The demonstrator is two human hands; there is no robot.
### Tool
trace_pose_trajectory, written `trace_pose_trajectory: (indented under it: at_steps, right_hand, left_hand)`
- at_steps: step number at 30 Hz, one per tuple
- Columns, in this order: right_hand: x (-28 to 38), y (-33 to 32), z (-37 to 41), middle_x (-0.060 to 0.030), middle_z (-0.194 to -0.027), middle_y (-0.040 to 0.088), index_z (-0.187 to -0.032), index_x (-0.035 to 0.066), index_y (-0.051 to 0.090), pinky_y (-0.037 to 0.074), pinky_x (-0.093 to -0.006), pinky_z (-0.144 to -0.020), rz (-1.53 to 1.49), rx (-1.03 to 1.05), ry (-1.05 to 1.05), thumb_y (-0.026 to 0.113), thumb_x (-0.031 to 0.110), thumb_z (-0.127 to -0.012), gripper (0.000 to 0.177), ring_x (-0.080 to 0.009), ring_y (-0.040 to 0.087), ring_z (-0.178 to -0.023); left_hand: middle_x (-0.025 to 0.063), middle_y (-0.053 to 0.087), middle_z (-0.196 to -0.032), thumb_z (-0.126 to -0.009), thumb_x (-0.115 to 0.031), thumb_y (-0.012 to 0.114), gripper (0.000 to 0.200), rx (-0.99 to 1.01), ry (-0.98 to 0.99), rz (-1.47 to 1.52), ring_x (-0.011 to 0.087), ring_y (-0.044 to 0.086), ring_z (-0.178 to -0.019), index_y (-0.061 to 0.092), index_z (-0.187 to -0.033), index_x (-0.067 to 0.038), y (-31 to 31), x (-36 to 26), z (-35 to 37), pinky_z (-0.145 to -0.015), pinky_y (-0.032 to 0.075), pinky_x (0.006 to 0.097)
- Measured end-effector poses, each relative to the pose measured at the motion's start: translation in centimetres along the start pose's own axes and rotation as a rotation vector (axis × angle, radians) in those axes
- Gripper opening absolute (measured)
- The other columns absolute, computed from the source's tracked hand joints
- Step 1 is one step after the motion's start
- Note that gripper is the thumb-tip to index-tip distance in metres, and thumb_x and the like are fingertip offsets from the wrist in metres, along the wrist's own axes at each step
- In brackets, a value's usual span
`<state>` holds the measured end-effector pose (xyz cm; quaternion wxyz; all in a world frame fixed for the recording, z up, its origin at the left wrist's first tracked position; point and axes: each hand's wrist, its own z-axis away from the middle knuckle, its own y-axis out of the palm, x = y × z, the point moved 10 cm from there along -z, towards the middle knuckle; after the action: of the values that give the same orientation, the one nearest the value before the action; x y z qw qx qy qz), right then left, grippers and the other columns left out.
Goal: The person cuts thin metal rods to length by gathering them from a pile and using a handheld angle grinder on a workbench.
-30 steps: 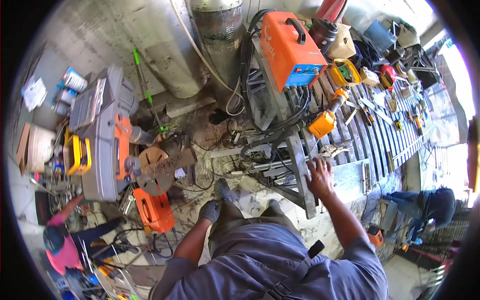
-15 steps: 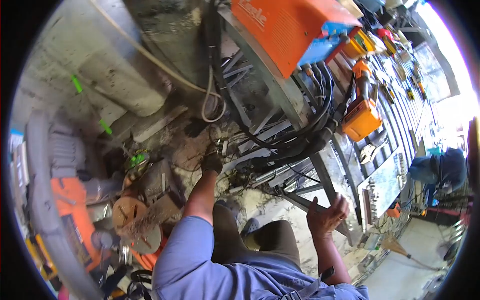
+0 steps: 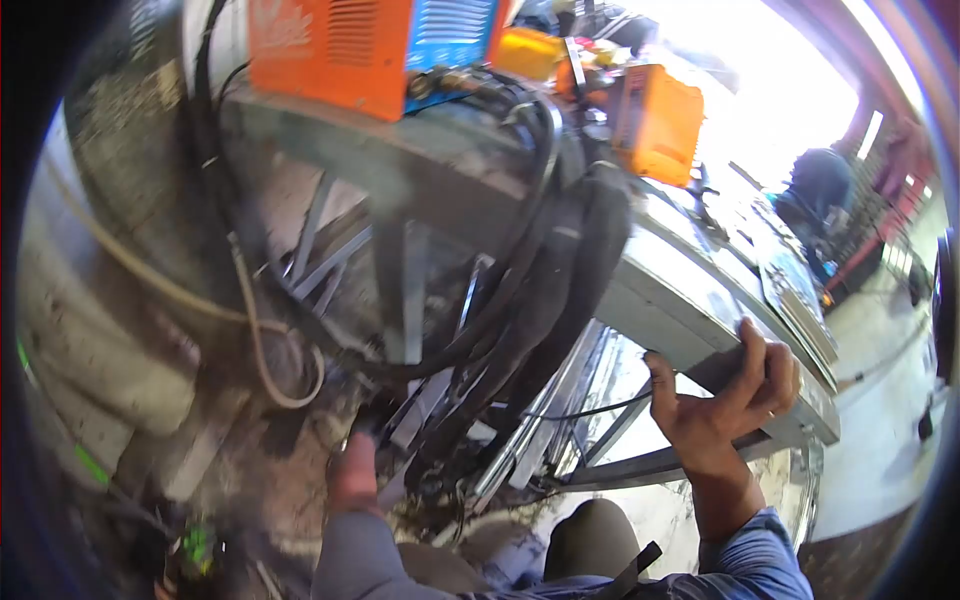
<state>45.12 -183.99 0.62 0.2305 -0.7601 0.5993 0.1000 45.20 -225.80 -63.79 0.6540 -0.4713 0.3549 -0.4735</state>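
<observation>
Right hand (image 3: pixel 725 400) curls over the steel table (image 3: pixel 670 290) edge; left hand (image 3: pixel 355 468), blurred beneath the cables (image 3: pixel 540 300), has a grip that cannot be told.

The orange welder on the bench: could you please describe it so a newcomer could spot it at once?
Find the grey workbench whose edge the right hand grips, then look to its far end at the top of the view. The welder is the orange box there; unlike the smaller orange tool nearby, it has a blue front panel trailing thick black cables.
</observation>
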Motion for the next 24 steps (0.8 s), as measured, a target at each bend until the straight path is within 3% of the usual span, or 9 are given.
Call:
trace_pose_trajectory:
  at_steps: [4,11,16,24]
  right_hand:
    - [0.3,-0.1,0.0,-0.0202,-0.131,0.038,-0.14,-0.003,0.054,0.032,-0.0542,-0.109,-0.019,0.025,-0.016,0.08,0.07,-0.084,0.096,-0.0374,0.034,-0.129]
    - [0.8,-0.1,0.2,-0.0237,-0.139,0.037,-0.146,-0.006,0.052,0.033,-0.0515,-0.113,0.023,-0.037,-0.023,0.079,0.071,-0.084,0.103,-0.0389,0.038,-0.133]
    - [0.5,0.6,0.7,-0.0249,-0.138,0.038,-0.147,-0.009,0.049,0.034,-0.0482,-0.112,0.043,-0.059,-0.04,0.07,0.074,-0.09,0.104,-0.0366,0.037,-0.133]
    - [1.0,0.7,0.7,-0.0257,-0.137,0.039,-0.149,-0.009,0.046,0.031,-0.0491,-0.112,0.111,-0.019,-0.067,0.068,0.073,-0.092,0.102,-0.0369,0.036,-0.133]
  left_hand:
    - [0.0171,0.069,-0.135,-0.097,-0.023,0.06,0.052,0.046,0.078,-0.021,0.0372,0.067,-0.125,0.056,-0.149,-0.018,1.5,-0.8,-1.6,-0.103,0.053,0.0528]
    - [0.0173,0.069,-0.136,-0.098,-0.024,0.06,0.05,0.1,0.148,-0.005,0.0373,0.067,-0.125,0.058,-0.148,-0.017,2.8,-1.6,-1.5,-0.103,0.053,0.0527]
    - [0.0174,0.069,-0.136,-0.098,-0.025,0.059,0.049,0.127,0.198,-0.001,0.0373,0.067,-0.126,0.059,-0.146,-0.016,4.3,-2.4,-1.8,-0.104,0.053,0.0526]
    - [0.0177,0.069,-0.137,-0.098,-0.026,0.059,0.047,0.165,0.25,0.012,0.0374,0.067,-0.126,0.061,-0.145,-0.015,5.5,-2.5,-0.4,-0.104,0.053,0.0524]
